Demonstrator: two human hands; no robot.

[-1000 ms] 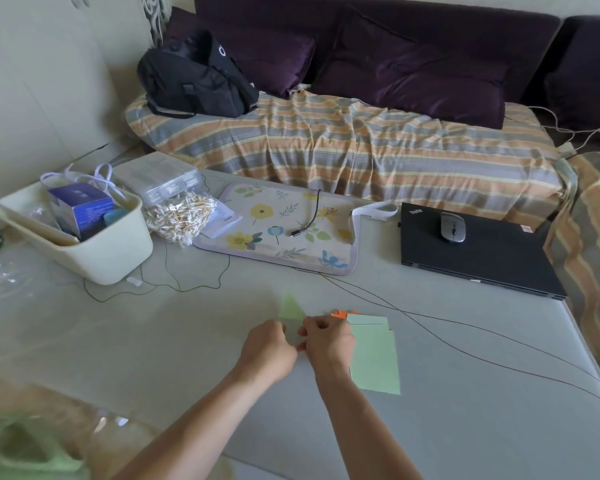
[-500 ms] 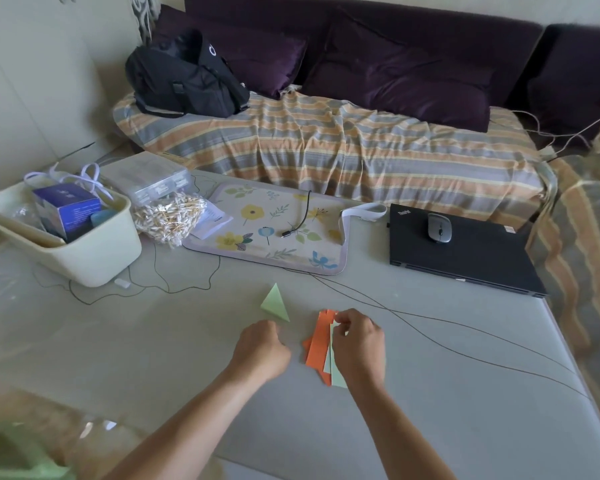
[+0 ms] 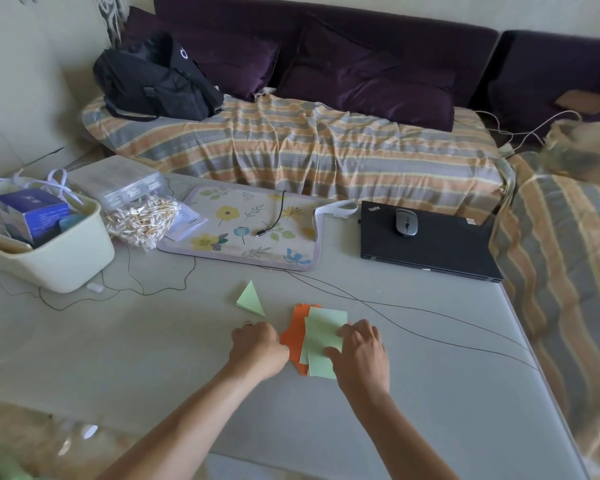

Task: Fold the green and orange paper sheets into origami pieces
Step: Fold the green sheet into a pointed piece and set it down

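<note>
2 hands (image 3: pixel 258 348) (image 3: pixel 359 351) on paper stack (image 3: pixel 321 341) (2 green, orange under), 1 folded triangle (image 3: pixel 250 299)

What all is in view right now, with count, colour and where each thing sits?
green folded triangle: one, light green, table centre
green sheets: at least two, light green, atop orange ones
orange sheets: several, orange, under the green
laptop: one, black, closed, table right
mouse: one, grey, on laptop
floral mat: one, pale, table rear
basket: one, cream, table left
backpack: one, black, on sofa
table: one, grey
left hand: at the stack's left edge
right hand: fingers on the green sheets
</note>
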